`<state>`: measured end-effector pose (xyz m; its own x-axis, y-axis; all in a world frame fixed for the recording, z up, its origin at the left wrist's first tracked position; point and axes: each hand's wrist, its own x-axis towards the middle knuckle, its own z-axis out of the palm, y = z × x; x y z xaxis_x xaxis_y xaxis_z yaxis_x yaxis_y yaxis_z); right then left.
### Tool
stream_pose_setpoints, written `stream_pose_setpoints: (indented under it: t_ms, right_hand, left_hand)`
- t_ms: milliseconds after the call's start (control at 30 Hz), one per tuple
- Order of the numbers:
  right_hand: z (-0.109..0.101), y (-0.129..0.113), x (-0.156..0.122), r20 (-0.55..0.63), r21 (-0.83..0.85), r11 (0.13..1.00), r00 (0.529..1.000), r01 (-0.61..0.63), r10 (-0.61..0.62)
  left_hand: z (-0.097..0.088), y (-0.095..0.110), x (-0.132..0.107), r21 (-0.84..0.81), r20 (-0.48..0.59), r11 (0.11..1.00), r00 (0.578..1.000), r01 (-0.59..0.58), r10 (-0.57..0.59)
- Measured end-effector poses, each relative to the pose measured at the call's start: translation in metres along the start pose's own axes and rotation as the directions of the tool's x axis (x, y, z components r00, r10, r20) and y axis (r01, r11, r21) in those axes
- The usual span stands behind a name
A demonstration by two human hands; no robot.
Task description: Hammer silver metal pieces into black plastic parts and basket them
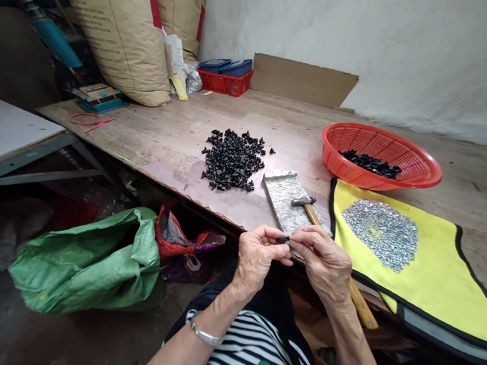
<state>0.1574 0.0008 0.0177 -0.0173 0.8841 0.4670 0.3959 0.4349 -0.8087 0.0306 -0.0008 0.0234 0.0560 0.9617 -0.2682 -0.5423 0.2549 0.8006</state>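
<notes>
1. The left hand (259,256) and the right hand (319,263) are closed, pinching one small black piece (283,240) between their fingertips.
2. A hammer (303,201) lies under the right hand.
3. A pile of black pieces (232,160) lies ahead of the hands.

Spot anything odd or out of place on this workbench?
The hammer stands out: its head rests on a metal plate, while its wooden handle sticks out past the edge of the bench, so it looks precariously placed.

Paper sacks (120,35) lean against the white wall (403,49) behind the tabletop (106,123), beside a red crate (224,83) topped by blue boxes (225,66) and a cardboard sheet (303,81). A green woven sack (88,260) and a red plastic bag (173,236) sit on the floor (70,337) below.
</notes>
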Motion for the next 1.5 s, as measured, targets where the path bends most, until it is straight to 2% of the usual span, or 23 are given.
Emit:
stream_pose_setpoints:
  t_ms: [167, 267, 333, 433, 533, 600, 633, 833, 967, 1067, 1200, 1300, 1367, 1433, 1500]
  right_hand:
    - [-0.002, 0.0, 0.001, 0.051, 0.016, 1.0, 0.999, -0.014, 0.013]
    - [-0.003, -0.002, 0.003, 0.062, 0.087, 0.987, 0.989, -0.137, 0.132]
    - [-0.004, -0.003, 0.005, 0.076, 0.152, 0.954, 0.966, -0.257, 0.248]
    - [-0.007, -0.005, 0.008, 0.133, 0.271, 0.85, 0.892, -0.452, 0.432]
    - [-0.008, -0.006, 0.009, 0.235, 0.381, 0.682, 0.779, -0.624, 0.582]
    - [-0.008, -0.007, 0.009, 0.285, 0.413, 0.602, 0.724, -0.684, 0.627]
    - [-0.008, -0.007, 0.008, 0.29, 0.42, 0.586, 0.714, -0.693, 0.637]
    - [-0.004, -0.008, 0.004, 0.276, 0.434, 0.588, 0.722, -0.683, 0.635]
    - [-0.008, -0.009, 0.007, 0.303, 0.454, 0.549, 0.701, -0.702, 0.646]
    - [-0.011, -0.009, 0.009, 0.272, 0.475, 0.534, 0.694, -0.7, 0.667]
    - [-0.005, -0.006, 0.004, 0.211, 0.52, 0.523, 0.695, -0.675, 0.688]
    - [0.001, -0.004, 0.0, 0.134, 0.533, 0.574, 0.732, -0.622, 0.669]
    - [-0.001, -0.004, 0.0, 0.115, 0.502, 0.616, 0.754, -0.606, 0.647]
    - [-0.009, -0.005, 0.002, 0.11, 0.427, 0.669, 0.769, -0.608, 0.629]
    - [-0.021, -0.005, 0.004, 0.01, 0.269, 0.767, 0.797, -0.583, 0.603]
  left_hand:
    - [-0.003, -0.002, 0.001, 0.035, 0.006, 0.999, 1.0, -0.004, 0.004]
    - [-0.006, -0.003, 0.002, 0.054, 0.032, 0.999, 0.999, 0.003, -0.005]
    - [-0.007, -0.004, 0.002, 0.063, 0.059, 0.998, 0.998, 0.006, -0.01]
    - [-0.008, -0.005, 0.003, 0.064, 0.094, 0.998, 0.995, 0.01, -0.016]
    - [-0.009, -0.004, 0.003, 0.046, 0.143, 0.999, 0.989, 0.016, -0.023]
    - [-0.01, -0.003, 0.003, 0.03, 0.179, 0.999, 0.983, 0.03, -0.034]
    - [-0.01, -0.004, 0.003, 0.019, 0.188, 0.999, 0.981, 0.038, -0.041]
    - [-0.011, -0.008, 0.003, -0.011, 0.178, 0.998, 0.982, 0.068, -0.064]
    - [-0.011, -0.004, 0.004, 0.004, 0.235, 0.997, 0.969, 0.081, -0.079]
    - [-0.012, -0.001, 0.007, 0.078, 0.271, 0.994, 0.957, 0.082, -0.1]
    - [-0.009, -0.003, 0.011, 0.112, 0.163, 0.99, 0.981, 0.084, -0.102]
    - [-0.003, -0.005, 0.013, 0.083, 0.114, 0.993, 0.989, 0.085, -0.094]
    - [0.001, -0.004, 0.015, 0.082, 0.124, 0.993, 0.988, 0.084, -0.094]
    - [0.004, -0.001, 0.019, 0.091, 0.151, 0.992, 0.984, 0.084, -0.097]
    - [0.005, 0.003, 0.025, 0.103, 0.155, 0.992, 0.984, 0.069, -0.085]
